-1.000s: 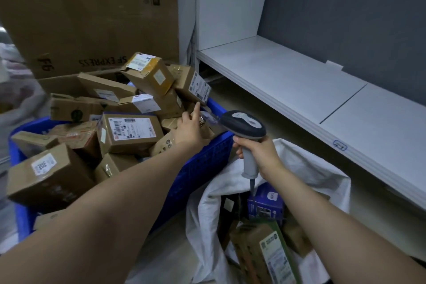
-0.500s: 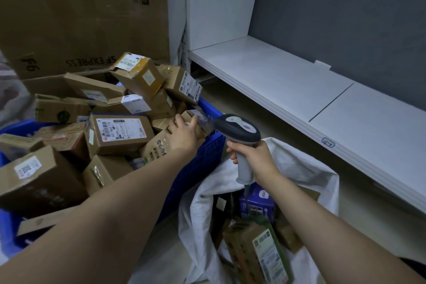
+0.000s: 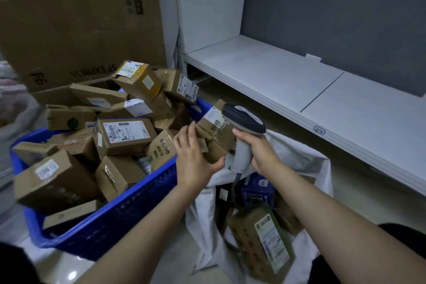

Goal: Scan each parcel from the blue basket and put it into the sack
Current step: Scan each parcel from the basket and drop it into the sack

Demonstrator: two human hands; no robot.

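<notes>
My left hand [image 3: 193, 157] grips a small brown cardboard parcel [image 3: 214, 134] with a white label, held just above the right end of the blue basket [image 3: 129, 210]. My right hand [image 3: 260, 152] holds a grey handheld scanner [image 3: 244, 122] by its grip, its dark head right beside the parcel's label. The basket is heaped with several brown parcels. Below my hands the white sack [image 3: 299, 159] stands open on the floor, with a blue box [image 3: 258, 191] and a green-printed parcel [image 3: 260, 237] inside.
A large cardboard box [image 3: 76, 18] marked SF EXPRESS stands behind the basket. A low white shelf [image 3: 288, 83] runs along the grey wall at right. Another light sack [image 3: 13, 110] shows at the far left edge.
My left hand has lifted the small parcel out of the basket and brought it right, up against the scanner. The right hand with the scanner has stayed over the sack.
</notes>
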